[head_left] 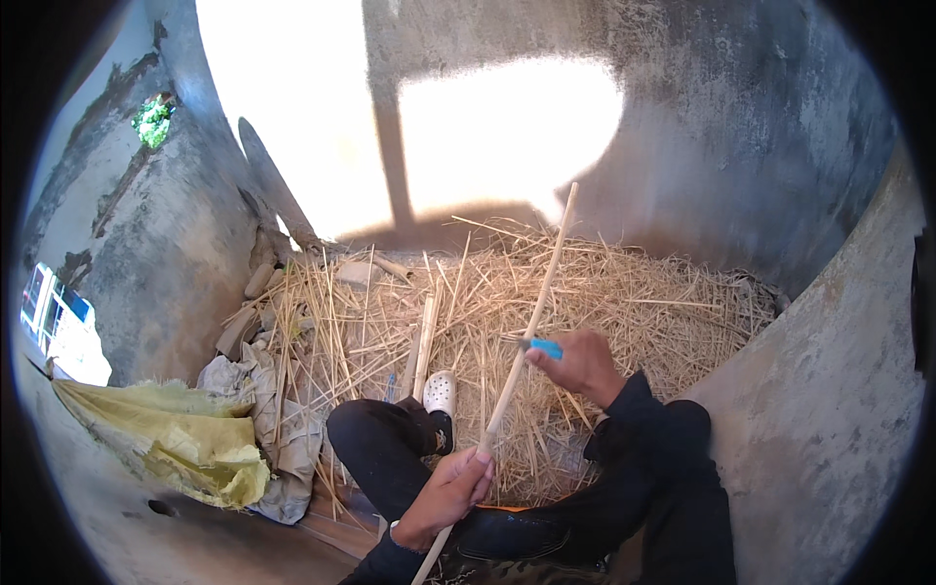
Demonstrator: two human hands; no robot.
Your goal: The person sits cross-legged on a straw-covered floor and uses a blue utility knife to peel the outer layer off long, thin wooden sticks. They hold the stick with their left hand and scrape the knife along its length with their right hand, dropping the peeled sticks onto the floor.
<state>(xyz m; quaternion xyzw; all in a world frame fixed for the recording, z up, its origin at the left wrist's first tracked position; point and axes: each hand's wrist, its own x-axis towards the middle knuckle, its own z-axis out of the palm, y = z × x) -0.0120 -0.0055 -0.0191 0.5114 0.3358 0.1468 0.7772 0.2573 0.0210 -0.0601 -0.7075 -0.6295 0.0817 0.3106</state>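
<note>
Stick [508,390] is slanting above straw [673,283], left hand [450,494] gripping it low, right hand [587,365] clutching a blue tool [547,348] (seemingly a knife) against it, where slipping could be endangering fingers.

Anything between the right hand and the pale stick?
Only the blue-handled tool the right hand holds, its dark end at the pale stick. Nothing else visible stands between; the left hand grips the stick lower down, clear of the tool.
</note>
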